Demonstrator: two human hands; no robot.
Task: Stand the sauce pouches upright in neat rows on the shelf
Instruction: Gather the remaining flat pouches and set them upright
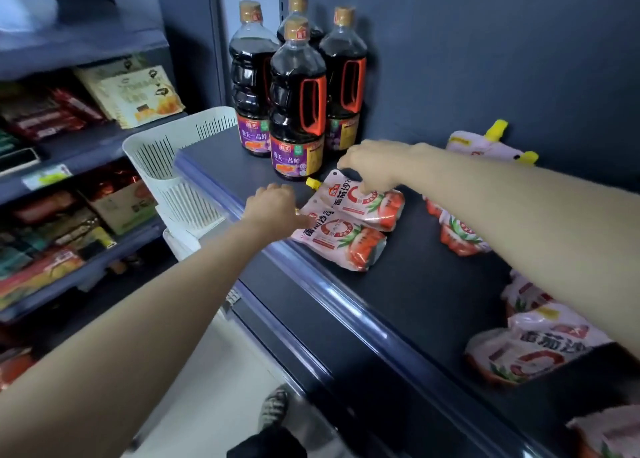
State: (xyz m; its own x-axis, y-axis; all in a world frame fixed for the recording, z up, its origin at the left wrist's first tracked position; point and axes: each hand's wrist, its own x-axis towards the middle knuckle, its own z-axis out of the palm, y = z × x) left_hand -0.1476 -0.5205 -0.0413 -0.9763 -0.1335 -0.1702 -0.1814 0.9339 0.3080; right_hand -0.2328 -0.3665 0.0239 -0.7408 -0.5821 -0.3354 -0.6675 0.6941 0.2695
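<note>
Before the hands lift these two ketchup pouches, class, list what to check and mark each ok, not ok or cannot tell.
1. Left hand on the nearer ketchup pouch: ok, fingers touch it.
2. Right hand on the farther ketchup pouch: ok, fingertips on it.
3. Grip closed: cannot tell.
4. Pouches upright: not ok, both lie flat.
5. Room beside the soy sauce bottles: ok, bare shelf right of them.
</note>
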